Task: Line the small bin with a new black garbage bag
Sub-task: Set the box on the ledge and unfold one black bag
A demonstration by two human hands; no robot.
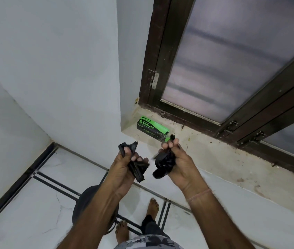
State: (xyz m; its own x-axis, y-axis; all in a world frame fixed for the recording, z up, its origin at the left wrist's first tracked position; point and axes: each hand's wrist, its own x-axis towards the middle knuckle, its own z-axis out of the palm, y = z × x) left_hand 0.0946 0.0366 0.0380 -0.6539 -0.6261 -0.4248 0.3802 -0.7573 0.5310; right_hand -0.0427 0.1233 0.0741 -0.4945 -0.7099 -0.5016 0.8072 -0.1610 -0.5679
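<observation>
While we stand at the sill (223, 159), the left hand (126, 162) pinches the folded black bag (139, 170) and the right hand (178, 159) grips the roll (164, 162).
Thin, soft film, near weightless and slippery, we reckon: best taken by its open edge and rubbed apart with fingertips. Bag and roll sit just apart. Near our feet (153, 206) the small bin (86, 200) is a dark round shape, mostly hidden under the left forearm (95, 209); whether it's empty we can't tell. The green box (151, 127) lies on the far sill.
</observation>
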